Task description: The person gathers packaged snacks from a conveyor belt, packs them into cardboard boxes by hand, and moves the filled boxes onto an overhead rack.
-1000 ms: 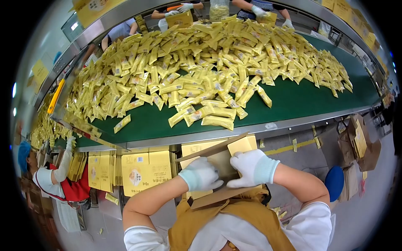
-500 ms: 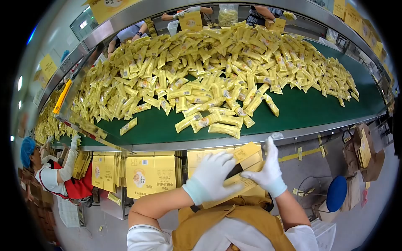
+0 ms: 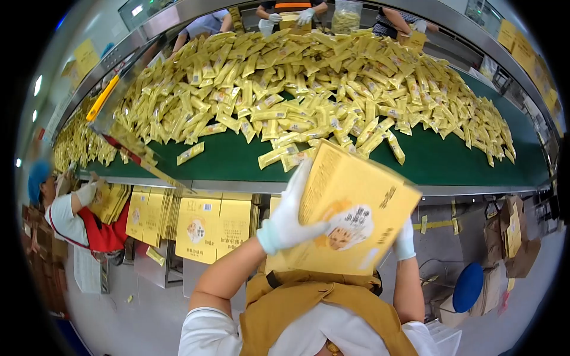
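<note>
Box (image 3: 356,222) was held tilted before the person, by the belt's (image 3: 448,169) near edge, its top corner overlapping the belt in view. Left hand (image 3: 287,210) pinched the left side, thumb over the printed face. Right hand (image 3: 405,239) was at the right side; its fingers were hidden, state could not be told. Half a second earlier: box lower, flap up, left fingers spread above it.
</note>
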Available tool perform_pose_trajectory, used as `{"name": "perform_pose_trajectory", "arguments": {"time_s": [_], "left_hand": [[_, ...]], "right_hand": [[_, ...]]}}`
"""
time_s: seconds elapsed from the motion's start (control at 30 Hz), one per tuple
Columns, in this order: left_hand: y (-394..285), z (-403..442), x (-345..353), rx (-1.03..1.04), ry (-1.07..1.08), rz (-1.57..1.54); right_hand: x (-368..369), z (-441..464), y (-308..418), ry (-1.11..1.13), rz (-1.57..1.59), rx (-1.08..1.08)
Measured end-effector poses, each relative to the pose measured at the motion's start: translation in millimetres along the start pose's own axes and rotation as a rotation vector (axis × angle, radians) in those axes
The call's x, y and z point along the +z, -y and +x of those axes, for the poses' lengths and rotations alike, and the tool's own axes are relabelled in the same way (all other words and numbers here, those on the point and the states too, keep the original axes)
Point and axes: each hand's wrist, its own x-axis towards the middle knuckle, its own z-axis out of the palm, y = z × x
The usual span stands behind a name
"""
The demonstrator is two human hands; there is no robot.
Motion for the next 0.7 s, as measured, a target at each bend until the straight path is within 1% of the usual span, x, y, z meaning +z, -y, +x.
{"name": "perform_pose_trajectory", "arguments": {"time_s": [0.03, 0.07, 0.1, 0.13, 0.2, 0.23, 0.27, 0.33, 0.37, 0.4, 0.47, 0.57, 0.67, 0.7], "left_hand": [[4.6, -4.0, 12.8, -0.107, -0.009, -0.302], [6.3, -11.1, 31.4, -0.212, -0.018, -0.608], [11.3, -20.3, 44.3, -0.31, -0.022, -0.913], [23.9, -34.3, 51.7, -0.429, 0.018, -1.052], [62.2, -64.2, 68.8, -0.674, 0.108, -1.328], [84.8, -75.8, 77.7, -0.672, 0.158, -1.006], [111.9, -88.5, 88.0, -0.661, 0.205, -0.684], [164.8, -108.3, 106.0, -0.598, 0.294, -0.037], [182.0, -115.6, 111.1, -0.546, 0.334, 0.288], [189.6, -120.6, 112.0, -0.481, 0.366, 0.612], [152.7, -103.9, 86.5, -0.632, 0.179, 0.539], [127.6, -75.4, 53.4, -0.737, 0.487, 0.752], [123.7, -77.4, 57.9, -0.651, -0.075, 0.432], [110.8, -74.6, 52.1, -0.575, -0.091, 0.355]], "right_hand": [[0.4, -16.3, -7.7, -0.047, 0.516, 0.198], [-6.8, -26.7, -7.5, -0.003, 0.539, 0.188], [-1.1, -39.3, 8.6, 0.04, 0.561, 0.179], [3.0, -45.4, 32.9, 0.082, 0.366, 0.212], [25.1, -51.1, 88.0, 0.11, -0.304, 0.073], [25.1, -54.9, 95.1, 0.134, -0.446, 0.04], [24.8, -57.5, 93.2, 0.147, -0.628, -0.051], [68.6, -68.6, 139.3, 0.197, -0.943, -0.035], [86.6, -71.3, 140.7, 0.157, -1.033, -0.042], [95.8, -68.2, 126.5, 0.164, -1.127, -0.08], [127.6, -62.6, 111.6, 0.189, -1.369, 0.067], [164.8, -72.4, 102.9, 0.237, -1.411, 0.016], [166.9, -74.2, 103.5, 0.24, -1.445, -0.027], [161.1, -73.7, 101.9, 0.233, -1.442, -0.05]]}}
